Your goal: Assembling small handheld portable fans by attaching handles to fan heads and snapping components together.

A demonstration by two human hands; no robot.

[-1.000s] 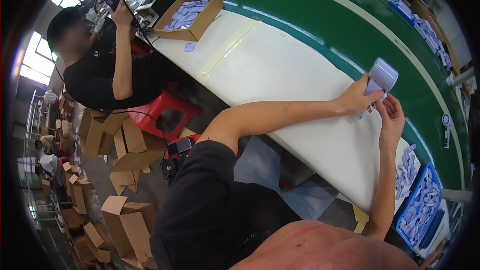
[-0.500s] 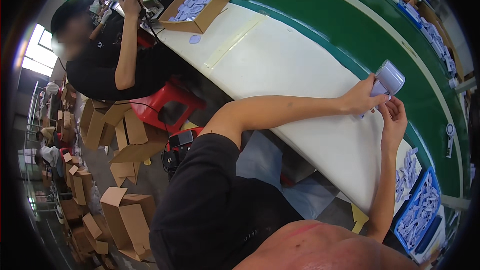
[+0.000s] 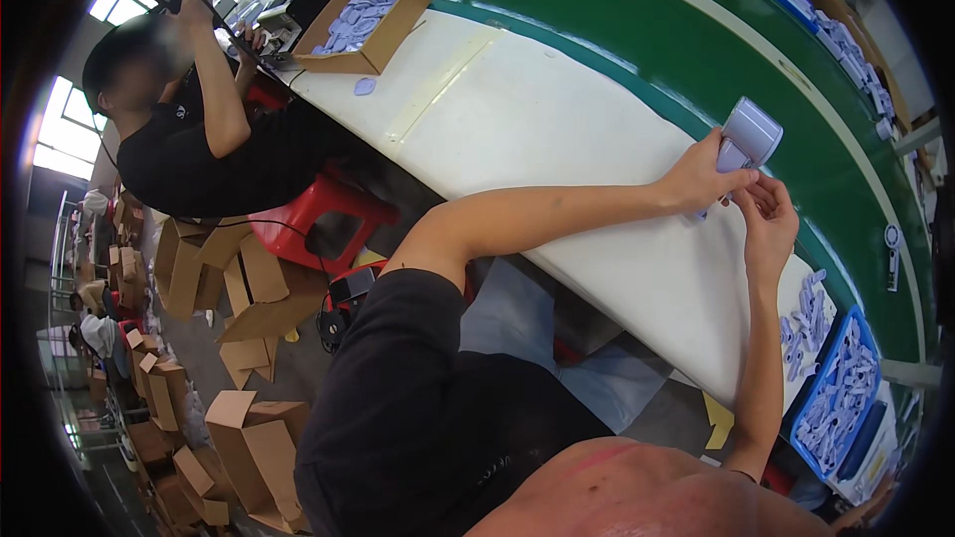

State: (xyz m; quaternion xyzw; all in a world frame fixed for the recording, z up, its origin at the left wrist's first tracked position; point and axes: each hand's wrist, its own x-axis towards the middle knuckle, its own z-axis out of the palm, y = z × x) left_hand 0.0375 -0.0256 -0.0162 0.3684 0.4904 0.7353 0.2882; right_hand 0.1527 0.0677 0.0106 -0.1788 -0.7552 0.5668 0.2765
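Note:
A light purple plastic housing (image 3: 753,131) with a wide drum-shaped head and a narrower handle is held over the far right edge of the white table (image 3: 557,109). My left hand (image 3: 696,179) is closed around its handle, thumb across the near side. Against the handle's lower part, my right hand (image 3: 772,229) has its fingers curled and thumb drawn in close to the left thumb. Whatever sits between those right fingertips is too small to make out. Loose light purple parts (image 3: 808,323) lie on the table by my right forearm.
A blue tray (image 3: 871,338) of similar parts stands at the right. Beyond the table runs a green conveyor belt (image 3: 617,5), with a light purple piece (image 3: 892,257) on it. A carton (image 3: 393,40) of parts stands far left, near a seated co-worker (image 3: 189,164) and red stool (image 3: 323,219).
The view has shifted slightly. The housing's head has tipped a little, and my right fingers have curled in closer below it. The co-worker's raised arm has moved left.

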